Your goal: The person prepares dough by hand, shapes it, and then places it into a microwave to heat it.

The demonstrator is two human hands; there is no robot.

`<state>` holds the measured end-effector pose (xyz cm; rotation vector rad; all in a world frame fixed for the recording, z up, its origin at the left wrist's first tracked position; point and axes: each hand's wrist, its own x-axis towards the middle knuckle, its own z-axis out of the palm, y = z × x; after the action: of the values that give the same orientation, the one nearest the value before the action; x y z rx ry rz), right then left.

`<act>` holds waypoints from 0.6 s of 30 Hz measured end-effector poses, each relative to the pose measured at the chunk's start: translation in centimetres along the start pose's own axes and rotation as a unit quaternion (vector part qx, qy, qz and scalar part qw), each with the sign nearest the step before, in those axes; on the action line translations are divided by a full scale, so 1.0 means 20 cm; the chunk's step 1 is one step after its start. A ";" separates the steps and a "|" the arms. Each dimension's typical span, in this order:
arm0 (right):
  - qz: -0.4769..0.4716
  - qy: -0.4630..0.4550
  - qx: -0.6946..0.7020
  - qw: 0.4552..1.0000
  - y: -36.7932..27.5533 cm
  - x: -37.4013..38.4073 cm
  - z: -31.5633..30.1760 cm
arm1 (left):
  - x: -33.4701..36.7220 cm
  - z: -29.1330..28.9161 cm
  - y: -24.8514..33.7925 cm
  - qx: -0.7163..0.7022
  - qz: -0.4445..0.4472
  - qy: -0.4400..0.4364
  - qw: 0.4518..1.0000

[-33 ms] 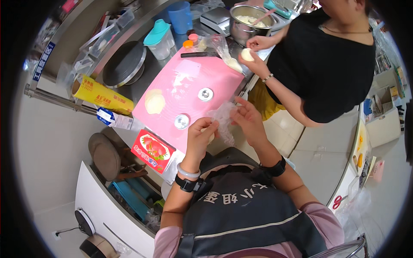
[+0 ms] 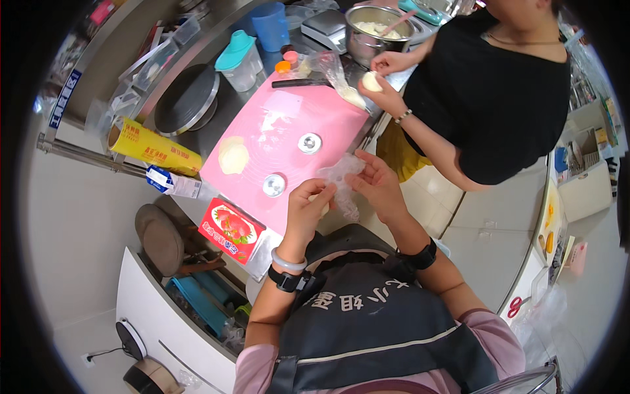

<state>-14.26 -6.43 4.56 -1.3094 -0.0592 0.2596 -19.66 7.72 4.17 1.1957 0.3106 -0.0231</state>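
Right hand (image 2: 382, 190) edged toward left hand (image 2: 304, 205); both angled inward, fingers loosely closed on crumpled clear plastic (image 2: 344, 173)

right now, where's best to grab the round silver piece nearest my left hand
Probably by opposite sides of its rim, from above: the round silver piece looks low and lies on the pink mat, with pink showing all round. Your left hand is closest, though it's at the crinkled clear plastic.

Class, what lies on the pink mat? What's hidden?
A flat pale piece, two round metal items, a dark bar and part of a clear bag lie on the mat. The surface beneath them is covered; the left hand and plastic hide part of its edge.
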 end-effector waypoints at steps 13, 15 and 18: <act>-0.043 -0.035 -0.075 0.996 -0.10 -0.24 -0.66 | -0.06 0.50 -0.26 0.061 0.002 -0.122 0.991; -0.034 -0.010 -0.016 0.999 -0.10 -0.28 -0.73 | -0.08 0.56 -0.28 -0.007 -0.055 -0.068 0.996; -0.103 0.105 -0.070 0.987 -0.05 -0.30 -0.83 | -0.09 0.65 -0.31 0.029 -0.043 -0.028 0.998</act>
<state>-16.88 -23.67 1.73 -1.4529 -0.0338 -0.0618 -19.54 -6.69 3.17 1.2364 0.3134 -0.1402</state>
